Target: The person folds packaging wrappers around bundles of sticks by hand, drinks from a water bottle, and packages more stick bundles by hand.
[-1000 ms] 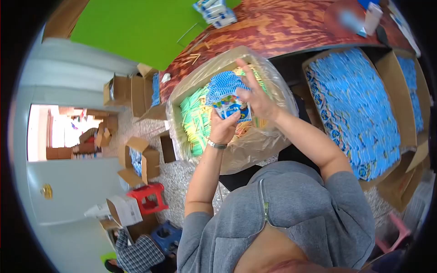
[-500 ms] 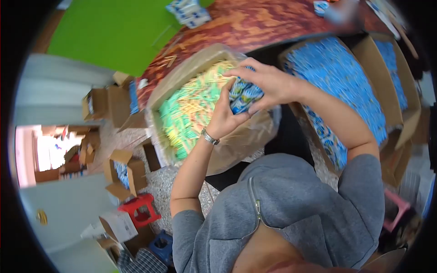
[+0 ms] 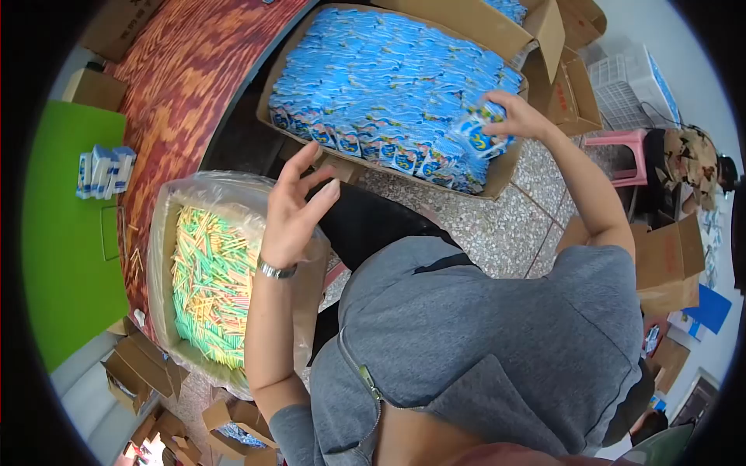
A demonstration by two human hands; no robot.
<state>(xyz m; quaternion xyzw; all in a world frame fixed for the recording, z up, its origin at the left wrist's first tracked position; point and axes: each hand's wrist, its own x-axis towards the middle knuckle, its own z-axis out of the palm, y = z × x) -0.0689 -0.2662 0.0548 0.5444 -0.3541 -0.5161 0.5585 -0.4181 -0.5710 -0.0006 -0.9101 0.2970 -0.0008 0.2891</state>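
open air spans the blue packets [image 3: 381, 74] in the large carton [image 3: 505, 169], though the right hand [image 3: 517, 116] and its packet [image 3: 477, 136] fill the right end, near a raised flap [image 3: 550, 37]. the table [image 3: 179, 78] bounds the left; the left forearm [image 3: 270, 334] bars the stick box's [image 3: 162, 272] right side, its middle open from above.

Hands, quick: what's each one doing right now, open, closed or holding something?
Left hand: open, fingers spread, holding nothing.
Right hand: closed on a blue-and-white packet, at the packet-filled carton.
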